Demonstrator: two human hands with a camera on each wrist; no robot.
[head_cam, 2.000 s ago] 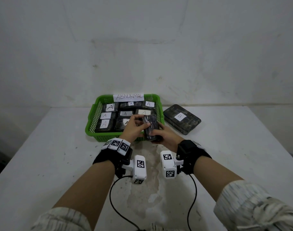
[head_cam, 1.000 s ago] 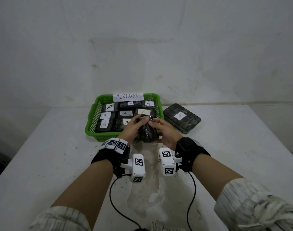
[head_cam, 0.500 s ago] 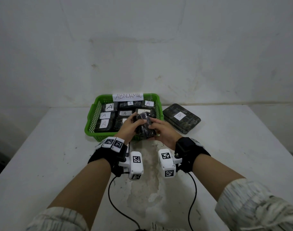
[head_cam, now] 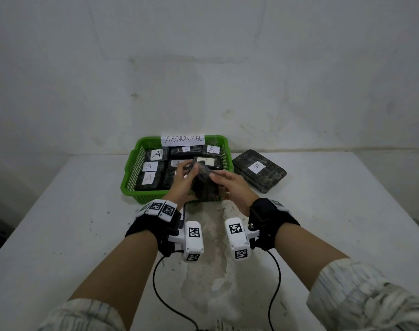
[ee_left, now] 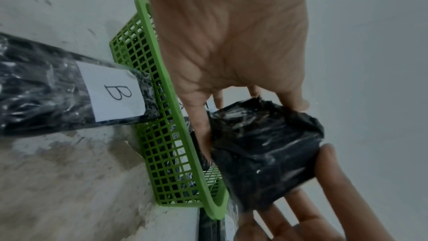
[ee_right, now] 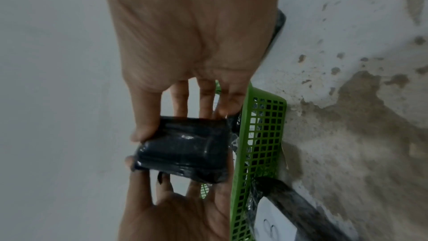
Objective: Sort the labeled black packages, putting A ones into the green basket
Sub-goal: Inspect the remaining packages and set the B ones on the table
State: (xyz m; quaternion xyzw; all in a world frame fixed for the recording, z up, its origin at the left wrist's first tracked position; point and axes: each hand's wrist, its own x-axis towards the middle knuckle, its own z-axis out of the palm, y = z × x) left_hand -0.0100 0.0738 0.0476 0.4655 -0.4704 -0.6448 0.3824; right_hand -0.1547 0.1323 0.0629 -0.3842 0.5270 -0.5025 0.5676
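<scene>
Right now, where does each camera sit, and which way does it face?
Head: worn high, looking down the table at the green basket; both forearms show.
Left wrist: along the left hand to the black package, the B package beside it.
Right wrist: along the right hand to the same package.
All three share basket and held package.

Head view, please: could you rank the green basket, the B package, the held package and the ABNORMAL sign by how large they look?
1. green basket
2. B package, farther off than the held one, so truly bigger
3. held package, partly covered by the left hand and right hand
4. ABNORMAL sign
</scene>
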